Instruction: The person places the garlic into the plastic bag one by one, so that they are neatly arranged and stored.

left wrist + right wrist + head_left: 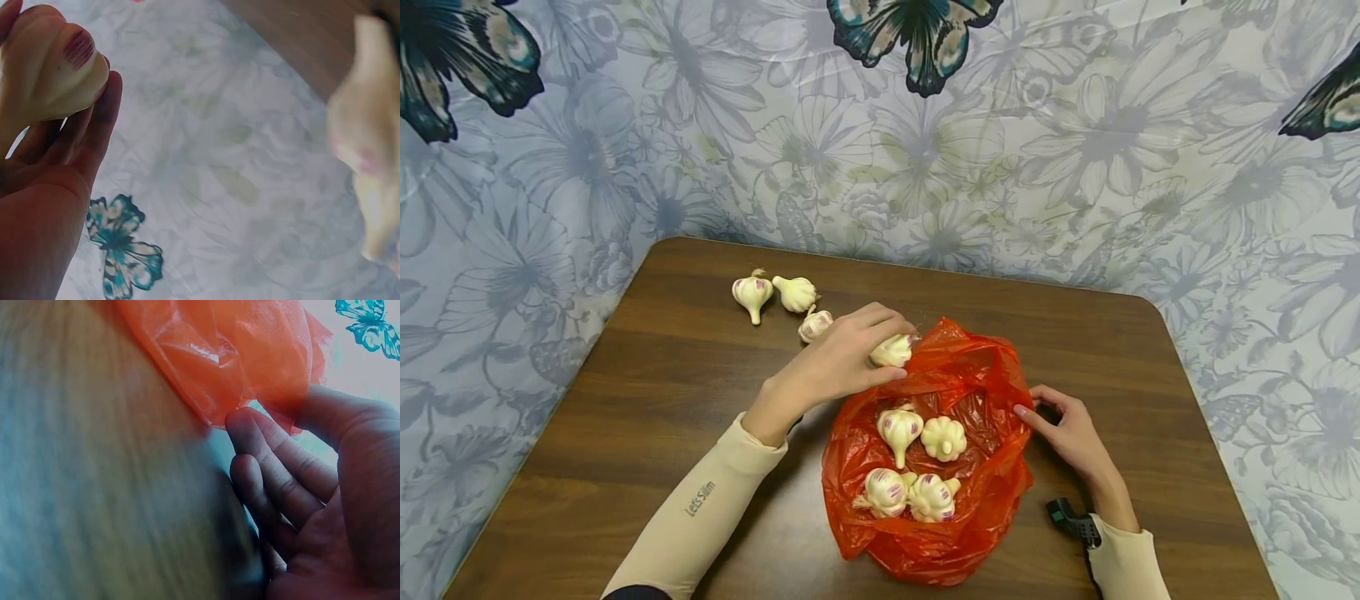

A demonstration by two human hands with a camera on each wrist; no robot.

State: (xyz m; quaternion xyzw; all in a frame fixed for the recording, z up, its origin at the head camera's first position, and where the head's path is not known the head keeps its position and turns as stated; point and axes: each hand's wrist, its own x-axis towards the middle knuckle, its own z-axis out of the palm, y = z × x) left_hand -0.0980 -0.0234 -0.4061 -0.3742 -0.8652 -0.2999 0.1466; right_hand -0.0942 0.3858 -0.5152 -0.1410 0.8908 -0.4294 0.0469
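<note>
My left hand (842, 354) grips a garlic bulb (892, 351) close to the far left rim of a red plastic bag (925, 554). In the left wrist view the fingers curl round that bulb (53, 69), which has purple streaks. The bag lies wide open on the table, with several garlic bulbs (944, 439) inside. At its right side my right hand (1071, 433) pinches the rim between thumb and fingers; the right wrist view shows the thin red film (250, 356) at the fingertips.
Beyond my left hand, three more garlic bulbs (752, 296) lie toward the back left of the brown wooden table (685, 358). A wall covering (925, 167) with flowers and butterflies rises behind the table's far edge. A black strap device (1072, 523) is on my right wrist.
</note>
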